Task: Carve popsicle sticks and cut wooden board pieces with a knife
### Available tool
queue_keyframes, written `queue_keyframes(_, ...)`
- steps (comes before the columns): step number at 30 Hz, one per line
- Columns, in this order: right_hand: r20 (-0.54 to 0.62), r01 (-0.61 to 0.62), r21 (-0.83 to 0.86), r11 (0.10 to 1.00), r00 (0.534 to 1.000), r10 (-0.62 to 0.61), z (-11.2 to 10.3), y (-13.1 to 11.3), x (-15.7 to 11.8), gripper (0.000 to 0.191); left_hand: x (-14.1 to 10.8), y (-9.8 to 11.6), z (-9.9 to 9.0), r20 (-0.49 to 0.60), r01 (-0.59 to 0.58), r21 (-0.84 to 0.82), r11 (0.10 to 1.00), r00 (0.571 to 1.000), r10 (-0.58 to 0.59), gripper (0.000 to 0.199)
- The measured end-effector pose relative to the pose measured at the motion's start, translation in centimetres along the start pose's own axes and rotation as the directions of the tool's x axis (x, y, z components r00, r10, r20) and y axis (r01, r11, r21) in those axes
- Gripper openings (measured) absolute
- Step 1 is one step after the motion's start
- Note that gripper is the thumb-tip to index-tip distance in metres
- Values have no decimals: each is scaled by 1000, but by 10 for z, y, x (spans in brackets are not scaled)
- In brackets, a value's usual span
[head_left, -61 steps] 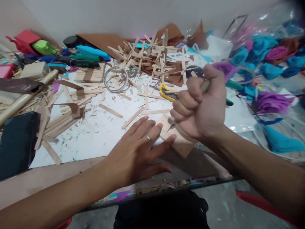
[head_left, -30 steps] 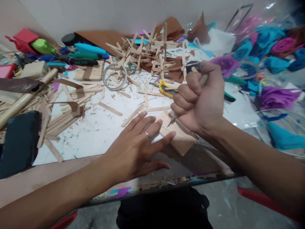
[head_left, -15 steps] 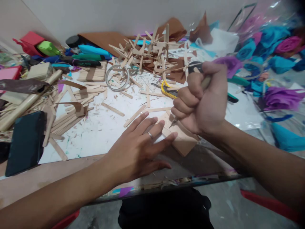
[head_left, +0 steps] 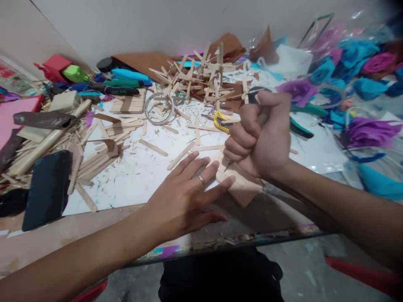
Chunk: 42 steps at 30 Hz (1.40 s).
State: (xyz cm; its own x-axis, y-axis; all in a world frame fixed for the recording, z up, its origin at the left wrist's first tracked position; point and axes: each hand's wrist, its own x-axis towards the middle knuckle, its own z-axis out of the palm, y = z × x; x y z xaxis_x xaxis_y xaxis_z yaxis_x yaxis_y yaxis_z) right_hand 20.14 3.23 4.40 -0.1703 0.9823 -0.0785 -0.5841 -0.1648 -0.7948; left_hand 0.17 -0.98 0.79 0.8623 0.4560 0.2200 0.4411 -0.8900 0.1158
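Note:
A thin pointed tool point(head_left: 228, 165) is gripped in my right hand point(head_left: 262, 136), which is closed in a fist around its handle. Its tip meets a flat wooden piece point(head_left: 244, 188) near the table's front edge. My left hand point(head_left: 192, 195), with a ring on one finger, lies spread with fingers apart, its fingertips at the left side of that piece. Just beyond the hands, single craft sticks point(head_left: 181, 155) lie on the white sheet point(head_left: 132, 182). A yellow cutter point(head_left: 220, 122) rests behind my right hand.
A jumbled pile of craft sticks point(head_left: 201, 75) stands at the back, beside a tape ring point(head_left: 159, 108). Stacked sticks point(head_left: 97, 161) and a dark phone point(head_left: 47, 188) are at left. Purple and blue paper flowers point(head_left: 371, 132) crowd the right.
The view has shifted slightly, so the table items sit further right at the left side. My right hand has moved a little left with the tool; my left hand stays spread beside the wooden piece.

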Motion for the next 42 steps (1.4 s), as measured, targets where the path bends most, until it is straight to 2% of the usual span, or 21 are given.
queue_keyframes(5, 10, 19, 27, 999, 1000, -19, 1, -6, 1, 73, 0, 0, -2, 10, -6, -11, 1000, 1000, 6, 68)
queue_keyframes(9, 4, 146, 128, 981, 989, -147, 1, -23, 2, 63, 0, -1, -2, 16, 10, -20, 1000, 1000, -9, 68)
queue_keyframes(11, 28, 152, 130, 980, 987, -157, 0, -28, 3, 61, -1, -4, 0, 10, 2, -38, 999, 1000, -2, 70)
queue_keyframes(19, -54, 110, 69, 992, 993, -106, -5, -7, 9, 72, -3, -14, 5, 5, -15, -117, 993, 1000, 16, 71)
queue_keyframes(25, -105, 87, 46, 995, 991, -82, -2, -6, 8, 71, -1, -13, 4, 16, -5, -127, 992, 1000, 7, 67)
queue_keyframes(42, -44, 88, 75, 993, 995, -85, -4, -3, 9, 69, -2, -13, 3, 26, -6, -130, 991, 1000, 9, 69)
